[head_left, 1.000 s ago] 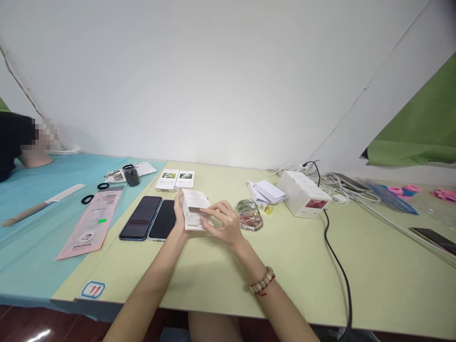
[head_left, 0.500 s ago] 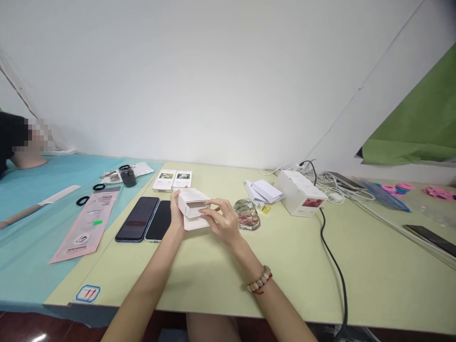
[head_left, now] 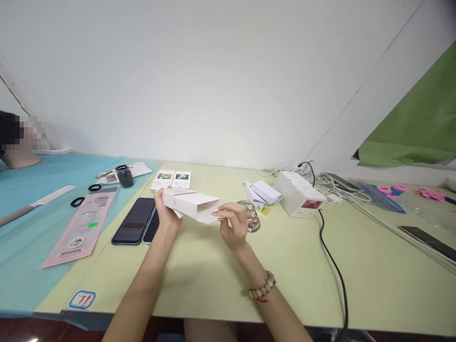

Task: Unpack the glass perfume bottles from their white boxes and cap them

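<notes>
A small white cardboard box (head_left: 190, 201) is held tilted above the table, its open end facing right. My left hand (head_left: 166, 211) is wrapped round its left end. With thumb and fingers closed, my right hand (head_left: 233, 223) pinches the edge of a card part at the open end. The inside looks pale and hollow. Behind my right hand lies a shiny clear object (head_left: 253, 219), partly covered. Beneath my left wrist are two phones, a dark one (head_left: 134, 222) and a second one (head_left: 151, 228) partly hidden.
Two small white boxes (head_left: 172, 180) lie towards the wall. Folded white papers (head_left: 263, 192), a small yellow piece (head_left: 265, 210) and a larger white box (head_left: 299, 194) stand to the right. A black cable (head_left: 333, 256) runs over the table's front edge. A pink packet (head_left: 83, 228) lies left.
The white card piece has lengthened to the right as my right hand drew part of it outward. My left hand has shifted slightly left and up with its end.
</notes>
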The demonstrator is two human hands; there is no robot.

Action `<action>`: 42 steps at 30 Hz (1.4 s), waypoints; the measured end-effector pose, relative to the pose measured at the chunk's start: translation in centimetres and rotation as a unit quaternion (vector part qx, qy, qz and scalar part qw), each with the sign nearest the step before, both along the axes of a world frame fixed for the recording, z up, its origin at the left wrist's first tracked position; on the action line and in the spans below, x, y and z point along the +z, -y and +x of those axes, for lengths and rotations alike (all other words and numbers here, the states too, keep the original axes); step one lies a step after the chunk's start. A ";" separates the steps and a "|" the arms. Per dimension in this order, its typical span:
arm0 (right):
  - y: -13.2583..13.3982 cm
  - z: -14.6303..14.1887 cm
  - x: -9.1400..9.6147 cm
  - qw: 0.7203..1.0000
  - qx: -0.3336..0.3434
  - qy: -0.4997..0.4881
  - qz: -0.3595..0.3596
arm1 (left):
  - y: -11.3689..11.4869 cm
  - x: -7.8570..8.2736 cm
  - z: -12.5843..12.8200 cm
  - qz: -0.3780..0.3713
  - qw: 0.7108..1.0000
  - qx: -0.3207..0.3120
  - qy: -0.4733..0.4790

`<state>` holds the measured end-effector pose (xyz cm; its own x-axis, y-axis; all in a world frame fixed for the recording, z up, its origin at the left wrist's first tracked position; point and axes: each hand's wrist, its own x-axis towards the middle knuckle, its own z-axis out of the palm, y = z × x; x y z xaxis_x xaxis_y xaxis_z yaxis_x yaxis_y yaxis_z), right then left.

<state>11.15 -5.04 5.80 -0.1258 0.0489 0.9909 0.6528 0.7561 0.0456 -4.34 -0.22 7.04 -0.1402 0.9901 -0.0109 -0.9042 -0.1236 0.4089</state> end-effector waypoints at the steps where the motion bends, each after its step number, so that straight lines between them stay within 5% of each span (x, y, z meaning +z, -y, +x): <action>1: 0.0 0.1 0.1 1.000 0.006 -0.027 -0.006 | -0.2 0.0 -0.5 0.009 1.000 0.020 0.008; 5: -0.7 1.1 0.2 0.973 0.007 -0.218 -0.077 | -0.4 0.2 -1.4 0.021 0.998 0.062 0.014; 10: -2.0 4.0 1.5 0.864 -0.003 -0.484 -0.140 | 0.1 0.3 -0.4 0.045 0.998 -0.015 0.029; 14: -2.8 7.7 2.1 0.812 -0.006 -0.566 -0.145 | 0.3 0.1 0.0 -0.003 0.997 -0.079 0.018; 20: -3.9 12.6 0.3 0.735 -0.021 -0.659 -0.156 | 0.4 -0.2 0.3 -0.038 0.986 -0.160 0.004; 30: -5.3 15.5 -2.1 0.740 -0.023 -0.636 -0.219 | -0.2 -2.0 2.1 0.003 0.983 -0.182 -0.037; 42: -6.5 16.5 -4.6 0.709 -0.024 -0.636 -0.303 | -1.0 -4.4 3.4 -0.128 0.957 -0.229 -0.122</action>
<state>27.61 1.43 1.18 0.8673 0.4883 0.0962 -0.1002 0.3607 -0.9273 -0.96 0.82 2.62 0.2794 0.9171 -0.2843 -0.7125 0.3965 0.5789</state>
